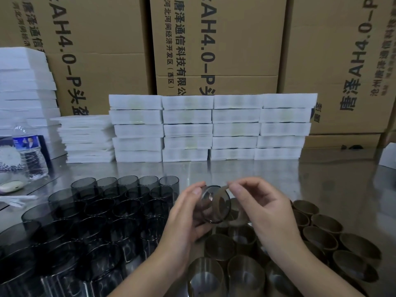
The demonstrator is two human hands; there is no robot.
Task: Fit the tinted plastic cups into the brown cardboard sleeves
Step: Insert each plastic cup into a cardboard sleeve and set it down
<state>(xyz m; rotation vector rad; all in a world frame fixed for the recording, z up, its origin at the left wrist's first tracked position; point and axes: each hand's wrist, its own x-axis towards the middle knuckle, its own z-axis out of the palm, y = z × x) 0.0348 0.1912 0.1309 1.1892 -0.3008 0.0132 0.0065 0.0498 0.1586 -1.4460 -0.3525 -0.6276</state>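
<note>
My left hand (188,213) grips a tinted plastic cup (209,205) tipped on its side, mouth toward me. My right hand (257,202) pinches the rim of a brown cardboard sleeve (224,202) that sits around the cup's mouth end. Several bare tinted cups (102,213) stand in rows on the steel table at the left. Empty brown sleeves (327,230) stand at the right. Below my hands stand sleeves with cups inside (244,273).
Stacks of white foam trays (210,129) line the back of the steel table (321,179), with large cardboard boxes (216,46) behind. A water bottle (30,153) and a small white case (11,186) sit at the far left.
</note>
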